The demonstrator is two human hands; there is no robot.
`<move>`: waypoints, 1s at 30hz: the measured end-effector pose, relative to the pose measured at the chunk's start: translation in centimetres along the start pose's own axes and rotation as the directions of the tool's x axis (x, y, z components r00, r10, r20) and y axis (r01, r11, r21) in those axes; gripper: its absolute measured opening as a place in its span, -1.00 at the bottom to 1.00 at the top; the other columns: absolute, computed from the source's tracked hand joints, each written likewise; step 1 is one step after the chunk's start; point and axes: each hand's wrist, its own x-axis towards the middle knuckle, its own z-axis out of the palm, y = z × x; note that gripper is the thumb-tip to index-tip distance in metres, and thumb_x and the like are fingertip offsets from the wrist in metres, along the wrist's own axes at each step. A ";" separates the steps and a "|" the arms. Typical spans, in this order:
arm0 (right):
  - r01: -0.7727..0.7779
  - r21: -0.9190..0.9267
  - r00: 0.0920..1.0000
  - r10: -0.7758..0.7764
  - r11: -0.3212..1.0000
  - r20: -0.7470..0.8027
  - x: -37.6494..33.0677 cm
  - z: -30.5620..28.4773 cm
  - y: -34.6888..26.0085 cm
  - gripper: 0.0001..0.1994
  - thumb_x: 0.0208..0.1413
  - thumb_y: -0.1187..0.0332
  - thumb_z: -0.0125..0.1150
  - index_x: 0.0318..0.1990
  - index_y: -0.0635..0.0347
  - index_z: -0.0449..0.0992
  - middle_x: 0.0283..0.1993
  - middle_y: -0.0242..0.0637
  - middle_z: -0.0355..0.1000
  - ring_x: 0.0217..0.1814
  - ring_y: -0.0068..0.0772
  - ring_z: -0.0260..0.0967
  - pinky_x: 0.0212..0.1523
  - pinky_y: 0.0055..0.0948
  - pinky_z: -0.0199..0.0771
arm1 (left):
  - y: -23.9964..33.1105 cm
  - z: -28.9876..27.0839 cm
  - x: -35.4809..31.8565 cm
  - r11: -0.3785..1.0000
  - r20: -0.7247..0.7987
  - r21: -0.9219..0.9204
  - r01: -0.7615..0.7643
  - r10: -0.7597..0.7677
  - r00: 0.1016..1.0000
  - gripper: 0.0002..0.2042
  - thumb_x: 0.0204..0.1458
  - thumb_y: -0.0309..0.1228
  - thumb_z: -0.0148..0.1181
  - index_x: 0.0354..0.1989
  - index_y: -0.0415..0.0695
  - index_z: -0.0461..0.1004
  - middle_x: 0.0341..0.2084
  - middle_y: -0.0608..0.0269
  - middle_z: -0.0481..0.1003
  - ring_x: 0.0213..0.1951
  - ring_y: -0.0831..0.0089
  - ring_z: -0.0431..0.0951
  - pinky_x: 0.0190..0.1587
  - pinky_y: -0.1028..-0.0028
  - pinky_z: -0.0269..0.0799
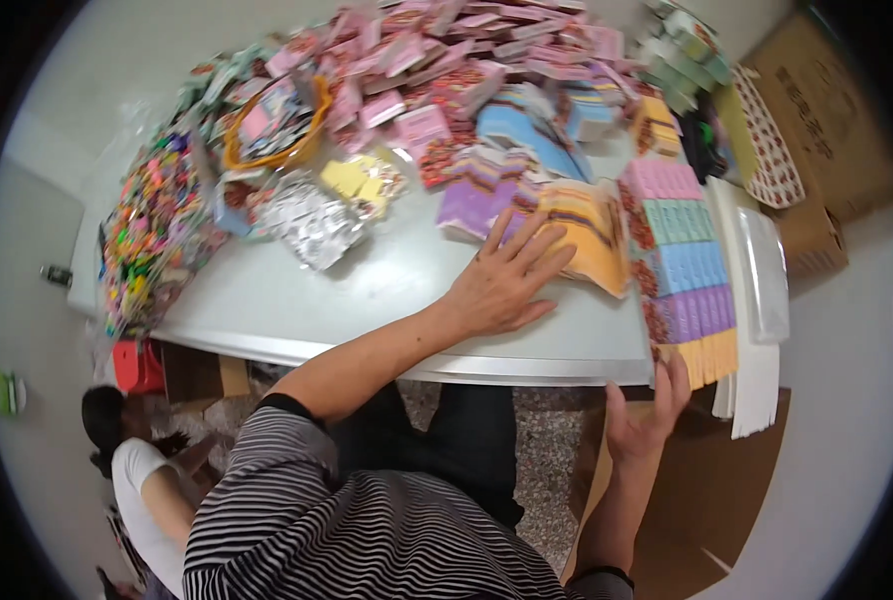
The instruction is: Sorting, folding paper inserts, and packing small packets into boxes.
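My left hand point(508, 284) reaches over the table with its fingers spread. Its fingertips lie on or just over a group of orange packets point(585, 228) and the edge of some purple packets point(482, 200). At the table's right front, my right hand point(645, 425) has thumb and fingers apart. Its fingertips are at the near end of a long row of small packets, beside the orange ones point(702, 358). Farther back the row runs through purple point(695, 315), blue point(683, 265), green point(677, 220) and pink packets point(664, 180). Neither hand visibly grips anything.
Pink packets point(407, 60) heap up at the back. Blue packets point(527, 125), an orange basket point(324, 118), a silvery bag point(314, 222) and bagged colourful pieces point(157, 220) share the table point(407, 290). Cardboard boxes point(827, 120) stand at right; another person point(152, 480) is at lower left.
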 end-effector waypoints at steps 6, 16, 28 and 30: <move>0.053 -0.121 0.991 -0.038 0.991 0.128 4.2 9.6 0.0 -0.21 -0.12 0.36 0.57 0.34 0.08 0.32 0.48 0.07 0.00 0.53 0.24 -0.10 0.48 0.11 -0.07 | -3.5 -2.3 -1.5 0.982 -0.003 0.076 0.170 -0.170 0.985 -0.20 0.01 0.08 0.30 0.37 -0.11 0.24 0.37 0.03 0.18 0.49 -0.02 -0.03 0.48 -0.18 -0.28; 0.277 0.249 0.960 -0.280 0.928 -0.025 5.9 13.5 -6.7 -0.43 -0.02 0.49 0.47 0.20 0.24 0.41 0.27 0.02 0.29 0.26 -0.01 0.33 0.17 -0.12 0.44 | -4.8 -14.9 -14.3 0.692 -0.411 0.177 0.699 -0.594 0.692 -0.22 -0.07 -0.13 0.48 0.31 -0.21 0.29 0.27 -0.13 0.25 0.30 -0.05 0.25 0.33 0.00 0.14; -0.565 0.583 0.815 0.285 0.584 0.505 5.3 20.8 -9.6 -0.77 0.22 0.46 0.30 -0.01 0.33 0.53 -0.22 -0.41 0.45 -0.30 -0.71 0.32 -0.24 -0.65 0.38 | -12.2 -13.5 -17.6 -0.001 -0.030 -0.616 0.787 -0.999 -0.024 -0.65 0.11 -0.15 0.30 -0.42 -0.25 0.48 -0.56 0.26 0.48 -0.51 0.50 0.52 -0.55 0.48 0.46; -0.539 0.635 0.838 0.278 0.554 0.469 5.3 20.7 -9.5 -0.83 0.23 0.46 0.29 -0.08 0.33 0.57 -0.24 -0.43 0.45 -0.29 -0.71 0.33 -0.24 -0.65 0.38 | -12.2 -13.2 -18.5 0.071 -0.040 -0.652 0.755 -0.997 0.059 -0.72 0.08 -0.28 0.26 -0.50 -0.24 0.46 -0.61 0.28 0.46 -0.57 0.49 0.50 -0.57 0.47 0.45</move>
